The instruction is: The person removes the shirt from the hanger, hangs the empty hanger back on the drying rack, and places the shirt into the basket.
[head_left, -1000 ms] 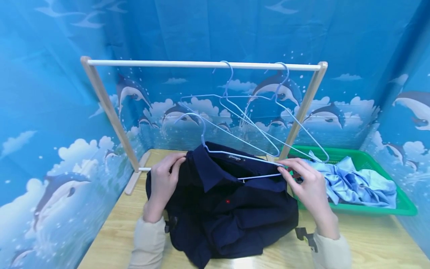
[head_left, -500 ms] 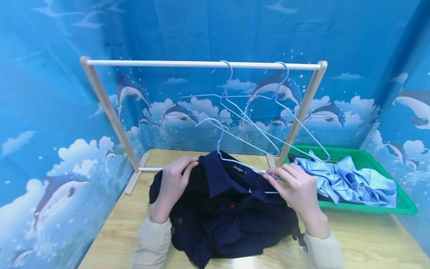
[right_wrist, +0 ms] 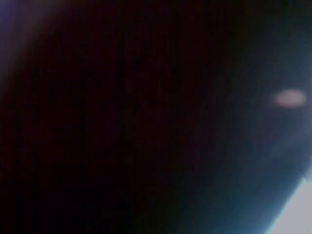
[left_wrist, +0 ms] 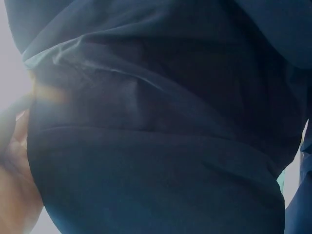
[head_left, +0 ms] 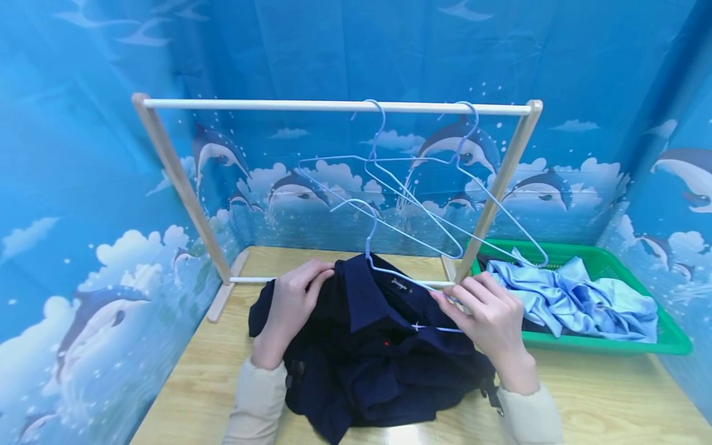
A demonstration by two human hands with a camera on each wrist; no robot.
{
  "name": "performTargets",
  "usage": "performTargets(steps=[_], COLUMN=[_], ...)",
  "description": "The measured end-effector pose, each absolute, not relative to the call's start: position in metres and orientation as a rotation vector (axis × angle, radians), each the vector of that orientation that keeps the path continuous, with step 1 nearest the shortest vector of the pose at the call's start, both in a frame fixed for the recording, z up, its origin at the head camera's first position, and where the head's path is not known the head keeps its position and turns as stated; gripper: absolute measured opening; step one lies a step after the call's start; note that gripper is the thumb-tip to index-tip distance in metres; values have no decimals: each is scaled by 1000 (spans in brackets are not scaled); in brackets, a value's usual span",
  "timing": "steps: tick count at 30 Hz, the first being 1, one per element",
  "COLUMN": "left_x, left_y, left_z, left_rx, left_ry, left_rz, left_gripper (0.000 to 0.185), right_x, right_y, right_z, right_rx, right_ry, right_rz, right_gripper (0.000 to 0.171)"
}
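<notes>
We had the navy shirt (head_left: 378, 352) bunched on the wooden table (head_left: 189, 383), in front of the rack (head_left: 334, 106). Our left hand (head_left: 292, 303) gripped the cloth at the left shoulder, fingers curled over the fold beside the collar, seemingly to keep the neck opening steady. Our right hand (head_left: 481, 312) pinched the right end of the pale wire hanger (head_left: 389, 272), whose left arm sat inside the collar while its hook stood up above the neck (the left wrist view showed only dark folds, the right wrist view almost nothing). Two spare hangers (head_left: 423, 185) hung from the rail behind. The green basket (head_left: 673, 337) to our right held light blue garments (head_left: 578, 296).
</notes>
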State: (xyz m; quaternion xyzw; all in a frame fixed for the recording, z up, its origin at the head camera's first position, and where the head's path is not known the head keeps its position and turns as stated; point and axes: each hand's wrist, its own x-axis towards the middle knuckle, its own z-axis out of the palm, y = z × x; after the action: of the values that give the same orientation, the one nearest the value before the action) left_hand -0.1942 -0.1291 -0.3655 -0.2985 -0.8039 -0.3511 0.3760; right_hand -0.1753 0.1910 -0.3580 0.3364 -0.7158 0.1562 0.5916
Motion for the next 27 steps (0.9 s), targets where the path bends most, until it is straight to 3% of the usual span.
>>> performTargets(steps=[27], left_x=[-195], left_y=[-130], left_z=[-366], left_rx=[-786], left_ry=[-2064], left_rz=[-897], left_gripper=[9], right_x=[-172], right_y=[196], right_z=[-353], right_rx=[780], right_ry=[-1674], right_rz=[355], right_gripper=[43])
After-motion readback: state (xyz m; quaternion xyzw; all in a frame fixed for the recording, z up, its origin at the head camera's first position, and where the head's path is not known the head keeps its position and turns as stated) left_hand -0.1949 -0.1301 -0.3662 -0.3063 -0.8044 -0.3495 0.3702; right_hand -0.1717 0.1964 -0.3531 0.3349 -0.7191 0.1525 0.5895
